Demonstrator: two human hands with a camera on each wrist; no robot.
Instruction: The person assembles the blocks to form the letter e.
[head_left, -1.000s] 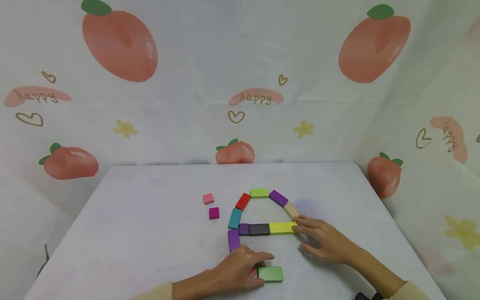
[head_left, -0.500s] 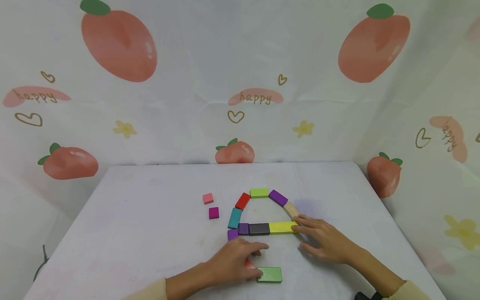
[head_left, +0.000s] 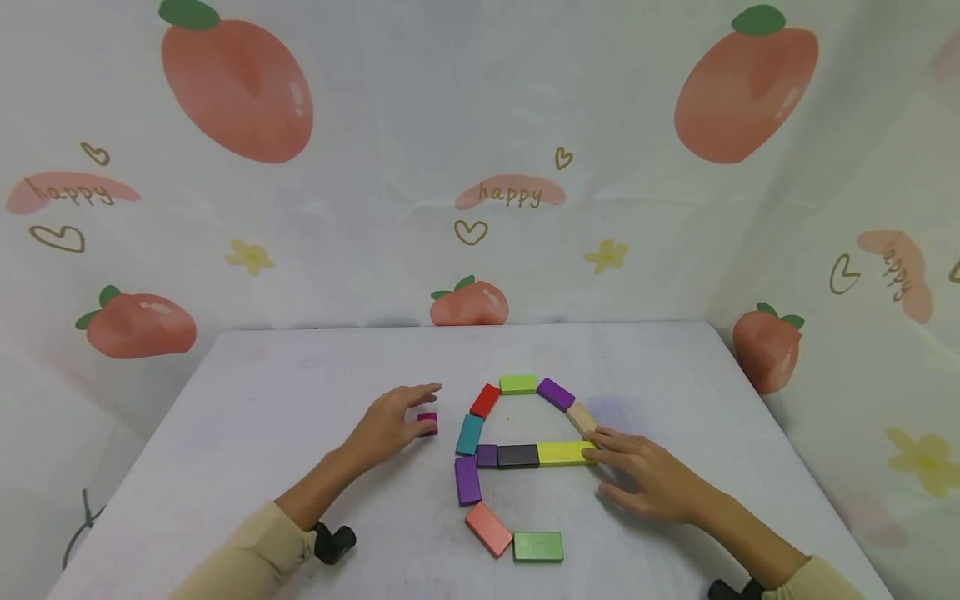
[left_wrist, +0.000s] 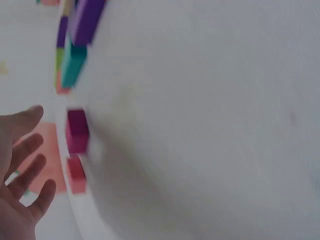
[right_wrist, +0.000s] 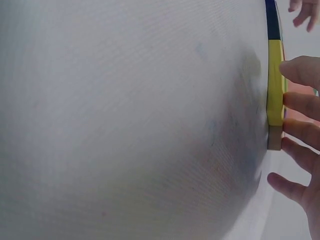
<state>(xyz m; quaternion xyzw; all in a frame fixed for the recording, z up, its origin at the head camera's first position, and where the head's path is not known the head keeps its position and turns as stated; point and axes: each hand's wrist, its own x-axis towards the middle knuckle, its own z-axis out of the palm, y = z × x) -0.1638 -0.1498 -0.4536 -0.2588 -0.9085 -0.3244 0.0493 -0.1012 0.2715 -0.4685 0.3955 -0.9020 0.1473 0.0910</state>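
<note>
My left hand (head_left: 382, 427) reaches over the magenta cube (head_left: 430, 417) with fingers spread and relaxed. In the left wrist view its fingers hang beside that cube and a pink cube (left_wrist: 77, 176), gripping neither; the pink one is hidden behind the hand in the head view. My right hand (head_left: 654, 481) lies with straight fingers at the right end of the yellow block (head_left: 562, 454). Its fingertips also meet the tan block (head_left: 582, 419). To the left, a black block (head_left: 517, 457) and a small dark purple one (head_left: 487, 456) continue the yellow row.
Above the row, an arch of blocks includes teal (head_left: 469, 435), red (head_left: 485, 401), lime (head_left: 518, 385) and purple (head_left: 556, 394). Below it curve another purple block (head_left: 467, 481), a salmon block (head_left: 489, 529) and a green block (head_left: 537, 547). A patterned curtain (head_left: 360, 250) hangs behind the white table (head_left: 285, 400).
My left hand has left the salmon and purple blocks at the lower curve and moved up and left to the magenta cube. The right hand stays in place.
</note>
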